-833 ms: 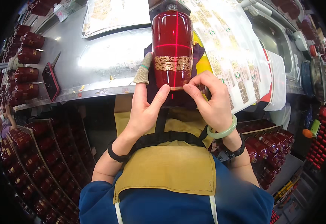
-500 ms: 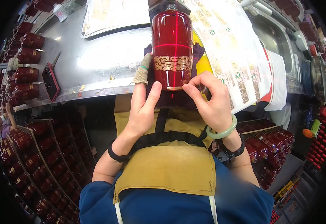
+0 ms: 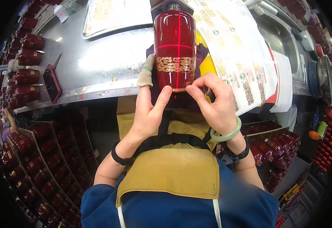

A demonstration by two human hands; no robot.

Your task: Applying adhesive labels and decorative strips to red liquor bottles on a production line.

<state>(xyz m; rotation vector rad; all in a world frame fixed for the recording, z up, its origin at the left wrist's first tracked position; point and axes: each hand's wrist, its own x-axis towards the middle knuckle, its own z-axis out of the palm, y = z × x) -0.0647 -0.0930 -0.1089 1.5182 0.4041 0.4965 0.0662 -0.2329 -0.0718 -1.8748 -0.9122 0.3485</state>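
Note:
A dark red glass bottle (image 3: 174, 36) with a gold scrollwork band (image 3: 175, 64) lies with its clear neck pointing away from me. Thin red light lines cross its surface. My left hand (image 3: 147, 112) grips its lower left: the index finger, in a knitted finger cover, runs along the side and the thumb presses at the base. At the lower right corner, my right hand (image 3: 215, 100) closes with thumb and bent index finger against the bottle's edge. Whether a small piece sits between those right fingertips is hidden. Dark cloth (image 3: 201, 53) lies under the bottle.
Printed gold decal sheets (image 3: 234, 49) cover the bench to the right, beside a stack of white sheets (image 3: 282, 81) and a sink (image 3: 278, 36). A tray (image 3: 116, 19) stands behind on the left. Red bottles (image 3: 27, 76) line the left edge; racks (image 3: 40, 163) of them stand below.
My left thumb has shifted right and slightly down, onto the bottle's base edge. The left hand has moved a little right; the bottle and right hand look almost unchanged.

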